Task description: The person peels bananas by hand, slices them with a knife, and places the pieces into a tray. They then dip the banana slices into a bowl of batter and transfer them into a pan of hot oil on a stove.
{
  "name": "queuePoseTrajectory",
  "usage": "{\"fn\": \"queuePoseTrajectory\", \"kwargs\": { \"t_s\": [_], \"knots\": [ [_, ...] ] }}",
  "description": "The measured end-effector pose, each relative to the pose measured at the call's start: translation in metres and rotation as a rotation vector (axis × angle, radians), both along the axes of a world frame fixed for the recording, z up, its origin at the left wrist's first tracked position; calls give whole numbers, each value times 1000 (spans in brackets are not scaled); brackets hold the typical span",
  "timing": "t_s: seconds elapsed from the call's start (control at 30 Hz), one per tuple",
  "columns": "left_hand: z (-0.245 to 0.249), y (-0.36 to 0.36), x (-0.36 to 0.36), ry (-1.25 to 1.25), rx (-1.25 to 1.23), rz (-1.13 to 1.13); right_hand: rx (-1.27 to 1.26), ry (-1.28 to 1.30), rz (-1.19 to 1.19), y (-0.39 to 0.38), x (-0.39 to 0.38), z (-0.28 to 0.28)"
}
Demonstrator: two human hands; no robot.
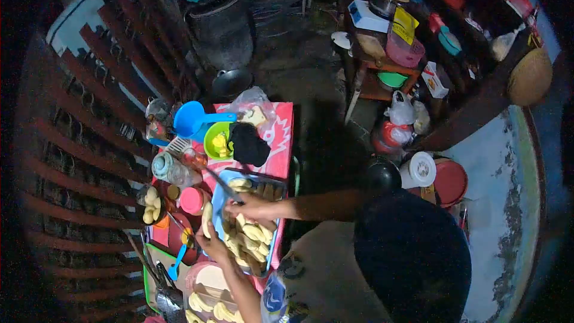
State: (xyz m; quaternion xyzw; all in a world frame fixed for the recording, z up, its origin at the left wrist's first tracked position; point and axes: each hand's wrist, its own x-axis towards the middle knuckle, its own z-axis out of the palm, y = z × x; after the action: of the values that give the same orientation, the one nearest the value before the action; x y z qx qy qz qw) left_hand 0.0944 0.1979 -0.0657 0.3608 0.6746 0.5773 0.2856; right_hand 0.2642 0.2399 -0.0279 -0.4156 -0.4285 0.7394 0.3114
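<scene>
My right hand is closed around a knife, whose blade points up and to the left over a blue tray. My left hand grips a pale peeled banana beside the tray's near left edge, with the banana standing upward from my fingers. Several peeled bananas lie in the tray, some under my right hand. The knife blade is apart from the banana in my left hand.
A pink cloth covers the table. On it stand a blue dipper, a green bowl, a black cloth and a pink-lidded jar. Below is a container of cut bananas. A slatted wall borders the left.
</scene>
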Motion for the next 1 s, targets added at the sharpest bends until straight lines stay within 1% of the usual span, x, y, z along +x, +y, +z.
{"fn": "queuePoseTrajectory", "kwargs": {
  "t_s": [0.03, 0.1, 0.13, 0.17, 0.2, 0.23, 0.27, 0.3, 0.33, 0.37, 0.4, 0.43, 0.47, 0.5, 0.53, 0.57, 0.6, 0.63, 0.67, 0.7, 0.73, 0.77, 0.8, 0.83, 0.87, 0.9, 0.97, 1.0],
  "knots": [
    [3, -8, 10, 174, 86, 57, -30, -19, -15, -5, -14, 4],
    [42, -30, 41, 275, 83, 23, -58, -74, -27, -17, -29, 24],
    [47, -37, 46, 309, 23, 53, -18, 6, -47, -23, -37, 23],
    [50, -44, 47, 311, 24, 56, 23, 86, -65, -29, -41, 29],
    [53, -51, 46, 407, 57, 46, 17, 154, -95, -36, -44, 35],
    [54, -58, 43, 504, 90, 35, 18, 157, -90, -40, -44, 41],
    [51, -67, 35, 488, 125, -35, 76, 179, -87, -44, -44, 46],
    [47, -74, 26, 491, 128, -30, 134, 201, -86, -47, -46, 48],
    [42, -78, 16, 65, 210, -68, 142, 164, 3, -45, -53, 34],
    [40, -83, 11, -365, 284, -106, 143, 165, 5, -46, -59, 28],
    [70, -84, 16, -494, 221, -155, 421, 31, 92, -50, -64, 24],
    [96, -92, 20, -604, 217, -189, 697, -106, 185, -56, -69, 22],
    [85, -89, 7, -629, 170, -198, 664, -353, 394, -63, -62, 56],
    [89, -87, 0, -652, 126, -191, 663, -340, 425, -68, -65, 53],
    [89, -94, 3, -583, 170, -174, 765, -354, 368, -75, -73, 45],
    [88, -98, 1, -497, 139, -76, 862, -353, 322, -87, -86, 40],
    [95, -100, 0, -607, 155, -4, 1003, -169, 188, -94, -90, 48],
    [92, -107, -10, -648, 184, 16, 1115, 33, 50, -97, -90, 55],
    [101, -110, -17, -784, 283, 5, 879, -53, 128, -101, -94, 55],
    [107, -114, -21, -816, 366, 92, 651, -157, 217, -105, -96, 55],
    [110, -121, -31, -847, 400, 114, 548, -163, 272, -108, -87, 64],
    [124, -128, -37, -856, 322, 201, 945, -275, 232, -110, -77, 64],
    [121, -136, -51, -884, 309, 213, 849, -199, 327, -111, -71, 53],
    [123, -144, -61, -925, 332, 216, 933, -344, 336, -120, -69, 60],
    [120, -149, -68, -937, 350, 231, 925, -385, 435, -126, -67, 66],
    [118, -153, -74, -950, 365, 235, 930, -358, 483, -136, -70, 66],
    [120, -163, -82, -1084, 426, 275, 1057, -470, 530, -151, -79, 68],
    [119, -167, -84, -1107, 455, 270, 1054, -438, 557, -158, -86, 73]
  ]
}}
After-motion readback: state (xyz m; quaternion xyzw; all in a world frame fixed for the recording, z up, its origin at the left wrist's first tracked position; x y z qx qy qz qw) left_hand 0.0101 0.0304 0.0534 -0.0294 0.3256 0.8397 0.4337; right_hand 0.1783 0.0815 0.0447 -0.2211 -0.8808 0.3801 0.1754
